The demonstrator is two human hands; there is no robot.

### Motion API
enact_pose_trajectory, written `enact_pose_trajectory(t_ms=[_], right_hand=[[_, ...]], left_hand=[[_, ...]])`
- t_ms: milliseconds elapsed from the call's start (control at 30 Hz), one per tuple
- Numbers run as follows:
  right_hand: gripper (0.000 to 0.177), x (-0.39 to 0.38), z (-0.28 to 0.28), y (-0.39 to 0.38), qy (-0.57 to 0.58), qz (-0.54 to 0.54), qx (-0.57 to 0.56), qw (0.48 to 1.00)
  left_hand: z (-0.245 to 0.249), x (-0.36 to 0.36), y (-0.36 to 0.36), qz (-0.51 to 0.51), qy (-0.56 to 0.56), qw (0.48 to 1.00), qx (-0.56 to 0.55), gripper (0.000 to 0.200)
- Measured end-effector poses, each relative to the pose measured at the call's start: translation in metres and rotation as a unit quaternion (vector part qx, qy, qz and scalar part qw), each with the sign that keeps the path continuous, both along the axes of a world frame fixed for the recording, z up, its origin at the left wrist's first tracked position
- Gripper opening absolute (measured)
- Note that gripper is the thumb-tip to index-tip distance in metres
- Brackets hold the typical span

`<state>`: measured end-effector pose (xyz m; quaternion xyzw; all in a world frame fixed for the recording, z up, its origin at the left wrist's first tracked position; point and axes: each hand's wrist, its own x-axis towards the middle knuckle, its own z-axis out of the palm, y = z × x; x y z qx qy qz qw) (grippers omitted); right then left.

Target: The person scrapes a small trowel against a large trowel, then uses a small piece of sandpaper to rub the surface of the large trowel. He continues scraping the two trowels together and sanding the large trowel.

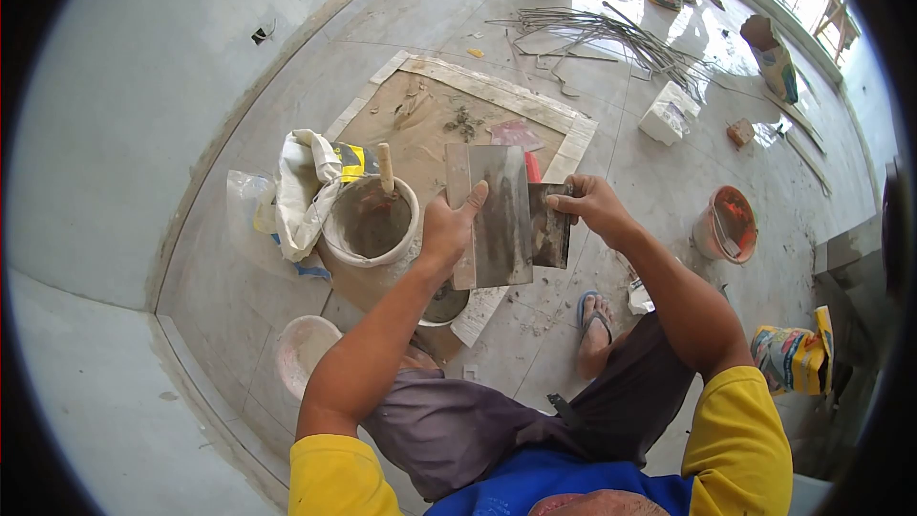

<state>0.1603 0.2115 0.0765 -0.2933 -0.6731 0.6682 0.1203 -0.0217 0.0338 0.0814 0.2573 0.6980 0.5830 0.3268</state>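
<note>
Left hand (447,229) closed on trowel (495,220): thumb up across the near face, fingers hidden behind. Held upright above the lap, long axis pointing away from the body, slightly tilted. Right hand (590,205) pinched shut on scraper (551,226), fingertips at its top edge. Set just right of the trowel, meeting its right edge; cannot tell whether merely touching or overlapping. Shorter and narrower than the trowel, long axis parallel to it. Both flat, rectangular, grey metal, streaked and crusted with mortar, with a dull sheen down the trowel's middle. Hands at opposite outer edges, blades between them. Below and left, just beside the left wrist: bucket (330,229), round, smeared grey inside, wooden stick (385,168) standing in it. Crumpled sack (304,186) against its left side. Orange pail (731,220) well apart to the right, on pale tiled floor (650,172).
</note>
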Motion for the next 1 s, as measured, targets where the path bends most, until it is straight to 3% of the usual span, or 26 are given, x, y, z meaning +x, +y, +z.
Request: enact_pose_trajectory(t_ms=[267,1000], right_hand=[[0.019,0.0015,0.0002,-0.0015,-0.007,0.007,0.044,0.999],[0.02,0.001,0.0015,-0.0029,-0.007,-0.003,0.026,1.0]], left_hand=[[-0.0039,-0.0019,0.0001,-0.005,-0.002,1.0,0.019,0.054],[-0.0036,-0.0033,-0.0005,0.001,0.016,1.0,-0.007,0.058]])
